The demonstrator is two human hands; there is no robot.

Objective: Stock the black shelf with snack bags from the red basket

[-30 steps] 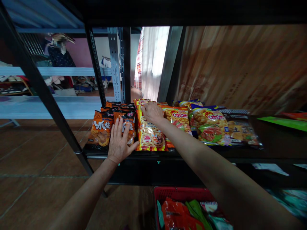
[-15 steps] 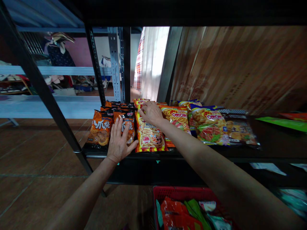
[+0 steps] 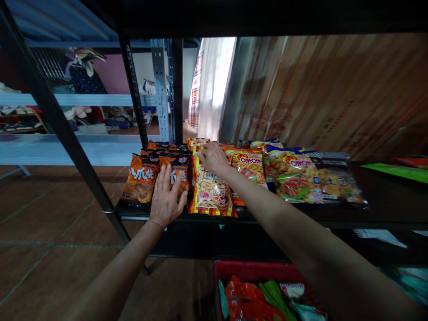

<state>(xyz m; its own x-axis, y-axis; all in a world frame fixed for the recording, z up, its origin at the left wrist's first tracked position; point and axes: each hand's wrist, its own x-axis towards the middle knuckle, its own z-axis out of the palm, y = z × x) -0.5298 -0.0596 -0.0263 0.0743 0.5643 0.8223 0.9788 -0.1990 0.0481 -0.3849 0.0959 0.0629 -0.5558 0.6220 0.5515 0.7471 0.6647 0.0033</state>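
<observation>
My left hand (image 3: pixel 166 196) lies with fingers stretched out against the front of an orange and black snack bag (image 3: pixel 179 173). A matching orange bag (image 3: pixel 139 182) leans to its left, and more of the kind stand behind. My right hand (image 3: pixel 214 158) is closed at the top of a yellow and red prawn cracker bag (image 3: pixel 213 194); its fingertips are partly hidden. That bag leans back on the shelf, its lower edge close to the front. Just right of it, partly behind my right forearm, stands an orange noodle-snack bag (image 3: pixel 249 161).
The black shelf (image 3: pixel 377 213) also carries a blue-edged snack bag (image 3: pixel 294 176), a brown bag (image 3: pixel 336 180) and a green packet (image 3: pixel 394 171). Below stands a red basket (image 3: pixel 247 268) of packets. A black post (image 3: pixel 63 120) rises at the left; cardboard (image 3: pixel 334 98) stands behind.
The prawn cracker bag's lower end has shifted slightly right and toward me, with my right hand still at its top. My left thumb has drawn in toward the fingers.
</observation>
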